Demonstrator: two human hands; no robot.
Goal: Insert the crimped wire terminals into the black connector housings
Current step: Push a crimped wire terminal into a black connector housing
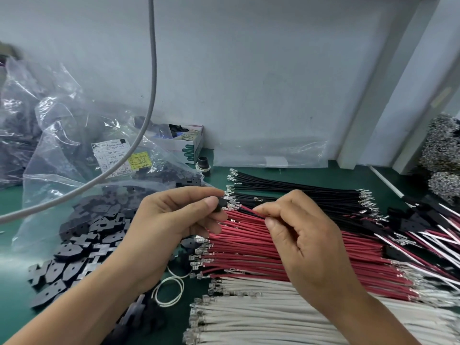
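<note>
My left hand [174, 217] pinches a small black connector housing [222, 204] between thumb and fingers. My right hand [296, 235] pinches a black wire [251, 213] whose crimped metal terminal [232, 207] points at the housing, touching or just beside it. Below both hands lie rows of black wires [311, 195], red wires [261, 247] and white wires [261, 317], all with metal terminals at their left ends. A heap of loose black housings [82, 242] lies under my left forearm.
A clear plastic bag [74, 135] with labels spills housings onto the green table [15, 285]. A grey cable [149, 95] hangs across the left. A small box [189, 143] stands by the wall. Finished assemblies [433, 225] lie at right. White cord loops [169, 290] lie near my left wrist.
</note>
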